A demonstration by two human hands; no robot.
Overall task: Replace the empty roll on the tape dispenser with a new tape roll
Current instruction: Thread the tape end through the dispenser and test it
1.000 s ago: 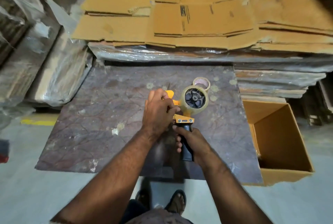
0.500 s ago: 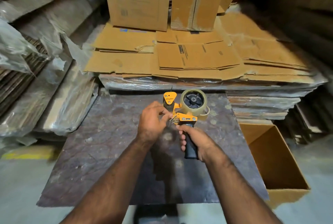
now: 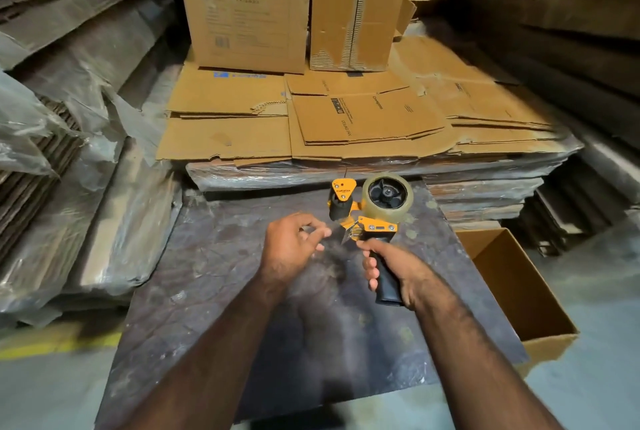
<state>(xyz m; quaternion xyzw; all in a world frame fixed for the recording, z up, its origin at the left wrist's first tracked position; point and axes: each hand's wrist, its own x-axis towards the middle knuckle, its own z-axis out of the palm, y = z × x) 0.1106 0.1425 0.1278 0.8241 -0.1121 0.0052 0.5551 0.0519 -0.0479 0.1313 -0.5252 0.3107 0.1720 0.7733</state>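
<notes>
Around us stand stacks of flattened cardboard and plastic-wrapped bundles, with two upright cartons at the back. Below them lies the dark, mottled desk, and an open cardboard box sits just beside its right edge.

Above the far part of the desk we hold the tape dispenser upright. Our right hand has its fingers wrapped tight around the black handle. A tape roll of clear or pale tape already sits on the dispenser's black hub, so we judge the swap itself to be done and the threading step to be in hand.

Our left hand is just beside the dispenser's front, thumb and forefinger pressed together near the metal blade plate, the other fingers loosely curled. It seems to be pinching the free end of the tape, but the tape is transparent and the hand is blurred, so we cannot tell whether anything is truly between the fingertips.

The next move, as we judge it, calls for drawing the tape end between the black roller and the orange guard, sticky side facing out, without letting it fold onto itself or brush the serrated blade.

The old empty roll is not visible; the dispenser may hide it. The tape's path past the roller is too fine to make out.
</notes>
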